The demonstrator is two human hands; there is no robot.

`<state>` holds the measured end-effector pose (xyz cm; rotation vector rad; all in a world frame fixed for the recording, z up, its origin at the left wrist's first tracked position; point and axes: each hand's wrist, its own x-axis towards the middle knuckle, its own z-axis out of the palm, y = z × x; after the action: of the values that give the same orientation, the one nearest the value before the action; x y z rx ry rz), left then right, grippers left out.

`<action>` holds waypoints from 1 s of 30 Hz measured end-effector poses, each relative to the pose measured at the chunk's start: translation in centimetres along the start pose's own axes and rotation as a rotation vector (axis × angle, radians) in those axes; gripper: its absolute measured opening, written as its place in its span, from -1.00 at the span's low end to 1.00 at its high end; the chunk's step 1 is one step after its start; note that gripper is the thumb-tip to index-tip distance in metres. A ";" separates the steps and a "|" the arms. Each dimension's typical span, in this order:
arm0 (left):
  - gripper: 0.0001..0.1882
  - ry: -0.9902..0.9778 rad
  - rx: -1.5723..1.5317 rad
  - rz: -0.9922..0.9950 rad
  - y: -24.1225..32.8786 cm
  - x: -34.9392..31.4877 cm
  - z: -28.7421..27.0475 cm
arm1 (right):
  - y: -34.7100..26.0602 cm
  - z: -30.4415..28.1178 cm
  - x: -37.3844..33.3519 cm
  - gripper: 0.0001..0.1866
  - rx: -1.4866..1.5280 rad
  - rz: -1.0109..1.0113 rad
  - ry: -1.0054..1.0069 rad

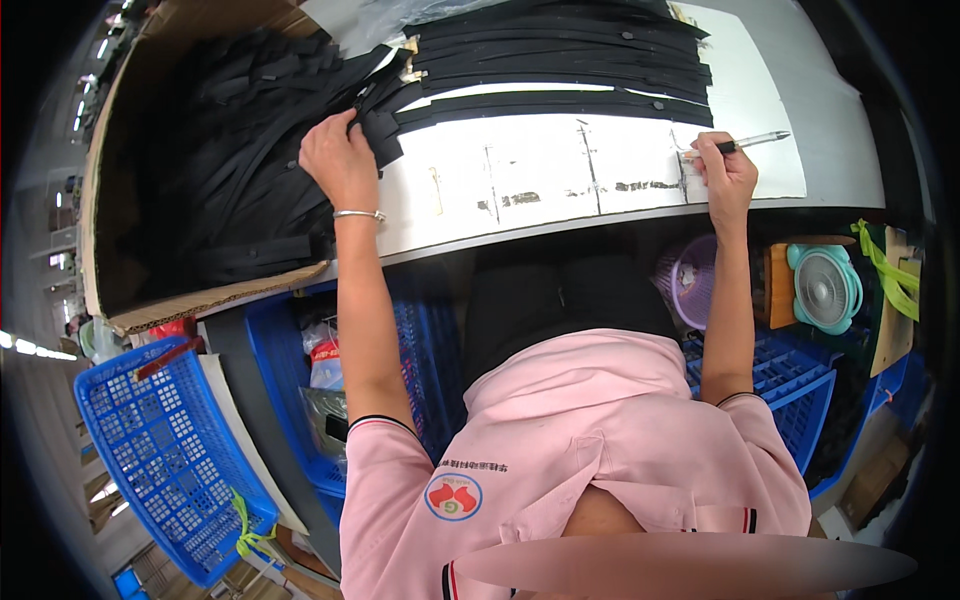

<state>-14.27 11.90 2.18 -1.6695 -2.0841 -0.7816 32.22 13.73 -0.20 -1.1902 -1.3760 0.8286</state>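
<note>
My left hand [342, 168] is at the right side of a cardboard box [225, 292], its fingertips closed on the end of a black fabric strip [375, 100] among a loose heap [225, 150]. Between the fingers of my right hand [728, 178] is a clear pen [762, 140] with a black grip; its point is toward the white board [540, 145]. Dark upright lines and smudges mark that board. Across its far part, black strips [560, 50] lie side by side, and a single strip [550, 105] lies a little nearer.
Blue plastic baskets [170, 450] stand at the lower left and under the table on the right [790, 380]. A purple basket [690, 285] and a turquoise fan [826, 287] are below the table's front edge. Clear plastic [400, 15] lies at the back.
</note>
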 end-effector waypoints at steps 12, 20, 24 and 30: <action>-0.81 0.024 0.003 0.125 -2.4 0.9 -1.5 | -0.3 0.4 -0.1 -0.83 -0.009 -0.007 0.009; -0.74 -0.313 -0.355 0.246 7.2 -2.1 -6.3 | -0.7 0.3 0.1 -0.82 -0.011 -0.001 0.017; -0.87 -0.425 -0.652 0.240 11.1 -4.8 -3.1 | -0.5 0.1 0.0 -0.82 -0.063 0.037 0.059; -0.82 -0.426 -0.726 0.235 15.0 -7.1 0.7 | -1.7 3.5 -5.1 -0.69 -0.362 -0.380 -0.027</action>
<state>1.99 9.11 0.45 -2.6035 -1.9040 -1.2941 27.98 8.92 -0.60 -1.1338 -1.7557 0.3361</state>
